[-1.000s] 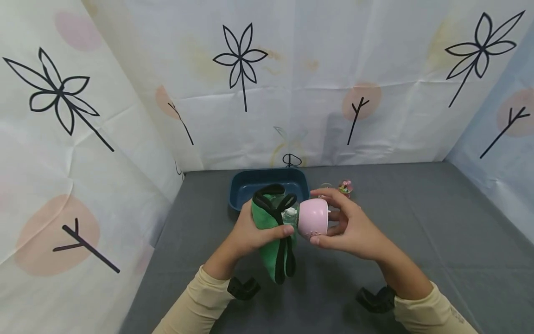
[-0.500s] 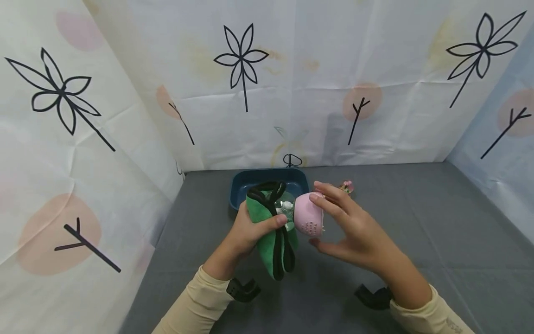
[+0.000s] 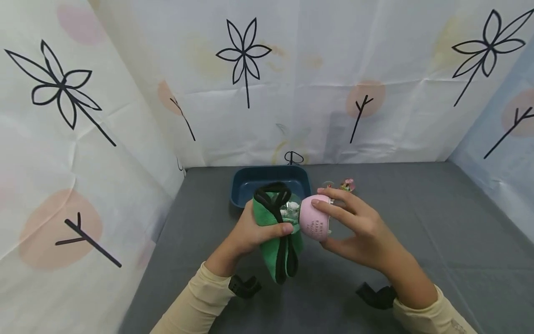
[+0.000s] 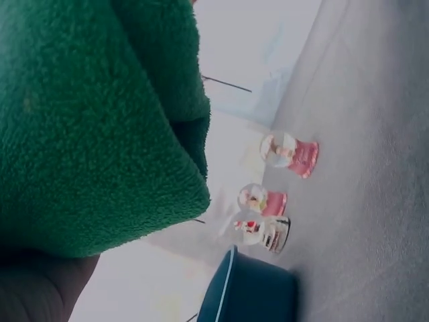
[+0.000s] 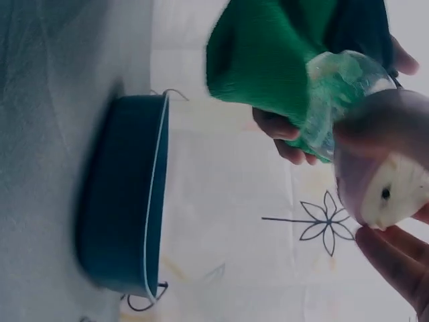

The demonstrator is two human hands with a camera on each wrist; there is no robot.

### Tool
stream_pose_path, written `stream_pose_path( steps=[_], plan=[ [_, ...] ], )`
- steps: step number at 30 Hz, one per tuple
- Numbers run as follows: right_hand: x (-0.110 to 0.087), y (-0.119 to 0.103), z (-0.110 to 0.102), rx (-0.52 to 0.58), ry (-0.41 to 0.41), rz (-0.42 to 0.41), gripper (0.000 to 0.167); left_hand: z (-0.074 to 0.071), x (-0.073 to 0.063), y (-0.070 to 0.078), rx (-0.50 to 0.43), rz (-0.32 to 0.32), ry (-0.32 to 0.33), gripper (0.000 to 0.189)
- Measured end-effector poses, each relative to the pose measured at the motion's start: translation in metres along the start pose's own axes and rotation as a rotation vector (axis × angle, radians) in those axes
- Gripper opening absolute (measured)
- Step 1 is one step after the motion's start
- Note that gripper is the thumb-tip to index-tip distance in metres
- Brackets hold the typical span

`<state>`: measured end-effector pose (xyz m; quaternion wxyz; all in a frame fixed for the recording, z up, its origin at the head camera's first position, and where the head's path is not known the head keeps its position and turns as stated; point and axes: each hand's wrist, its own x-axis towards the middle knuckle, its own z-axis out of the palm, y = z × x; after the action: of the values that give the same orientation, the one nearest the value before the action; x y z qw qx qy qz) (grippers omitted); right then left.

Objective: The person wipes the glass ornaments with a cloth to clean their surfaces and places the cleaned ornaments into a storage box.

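Observation:
A snow globe with a pink base (image 3: 314, 218) and a clear dome (image 5: 348, 74) lies on its side in the air between both hands. My left hand (image 3: 254, 229) grips a folded green cloth (image 3: 269, 250) with black edging, which is wrapped against the dome; the thumb lies over the cloth's edge. My right hand (image 3: 359, 227) holds the pink base by its rim, fingers on top and thumb below. The base's pale underside shows in the right wrist view. Part of the dome is hidden by the cloth.
A dark blue tub (image 3: 242, 188) stands behind the hands near the back wall. To its right are small snow globes, a pink one (image 3: 347, 185) among them; in the left wrist view a red-based globe (image 4: 305, 157) and a white-based globe (image 4: 273, 233) show too. Patterned sheets surround the grey table (image 3: 417, 222).
The pink base has turned about its length, bringing its raised lettering into view. My right fingers loosened from it half a second ago and now hold it again. The left hand keeps the cloth.

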<state>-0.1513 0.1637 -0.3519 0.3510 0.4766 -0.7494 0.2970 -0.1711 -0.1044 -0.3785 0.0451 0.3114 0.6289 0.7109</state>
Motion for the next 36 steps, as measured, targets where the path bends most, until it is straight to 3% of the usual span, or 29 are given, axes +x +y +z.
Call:
stream_pose_path(
  steps=[4,8,13,17,21,26,29,33,36],
  plan=[
    [-0.002,0.003,0.002,0.171,-0.008,0.133,0.063,-0.003,0.003,0.001,0.080,0.018,-0.033,0.048],
    [-0.007,0.003,0.008,0.322,-0.048,0.364,0.076,-0.006,0.003,0.000,0.154,0.005,-0.044,0.049],
    [-0.012,0.005,0.010,0.532,-0.113,0.703,0.068,-0.006,0.002,-0.003,0.238,-0.026,-0.032,0.056],
    [-0.010,0.007,0.009,0.578,-0.166,0.814,0.065,-0.006,0.002,-0.005,0.251,-0.017,-0.012,0.058],
    [-0.009,0.004,0.007,0.528,-0.192,0.786,0.064,-0.006,0.002,-0.007,0.222,0.041,-0.008,0.054],
    [-0.009,0.002,0.006,0.438,-0.171,0.662,0.071,-0.005,0.002,-0.007,0.161,0.116,-0.018,0.047],
    [-0.008,0.001,0.004,0.402,-0.173,0.579,0.085,-0.005,0.002,-0.006,0.131,0.132,-0.012,0.049],
    [-0.006,0.002,0.000,0.266,-0.175,0.371,0.109,-0.006,0.002,-0.005,0.092,0.128,0.013,0.049],
    [-0.004,0.002,0.000,0.078,-0.148,0.182,0.106,-0.006,0.002,-0.005,0.078,0.115,0.046,0.046]
  ],
)
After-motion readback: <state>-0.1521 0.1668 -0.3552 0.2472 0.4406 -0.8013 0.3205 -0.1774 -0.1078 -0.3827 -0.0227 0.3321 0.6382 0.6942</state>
